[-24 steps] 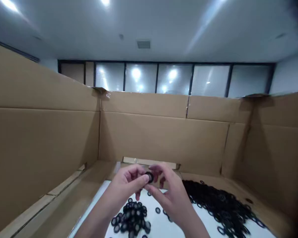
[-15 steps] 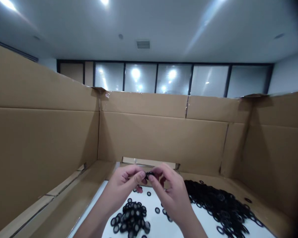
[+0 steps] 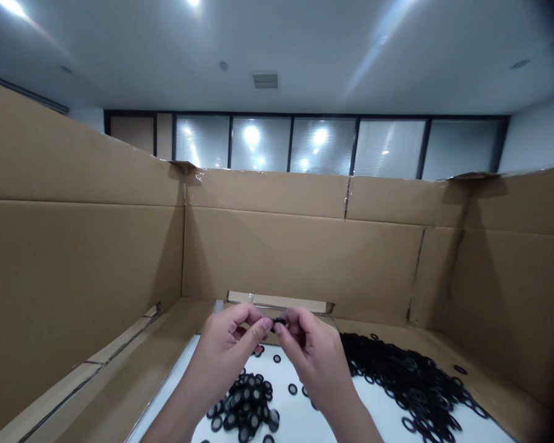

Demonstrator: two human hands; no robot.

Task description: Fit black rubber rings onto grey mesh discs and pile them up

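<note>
Between the fingertips of both hands is a small black ring (image 3: 279,322), held above the white board (image 3: 305,424). My left hand (image 3: 233,338) pinches its left side with thumb and forefinger. From the right, my right hand (image 3: 311,344) grips the same ring in a like pinch. The fingers hide part of it, so its details cannot be made out. Below and between my forearms lies a pile of small black rings with pale centres (image 3: 247,403). To the right of my right hand spreads a larger heap of plain black rings (image 3: 406,381).
Tall cardboard walls (image 3: 277,252) enclose the board on the left, back and right. A few single rings lie apart, such as a loose ring (image 3: 292,389) near the middle. One stray black ring (image 3: 460,370) rests on the cardboard floor at the right.
Both hands stay together on the ring, with only slight shifts of the fingers. The left hand has moved a little upward, and the view has shifted very slightly.
</note>
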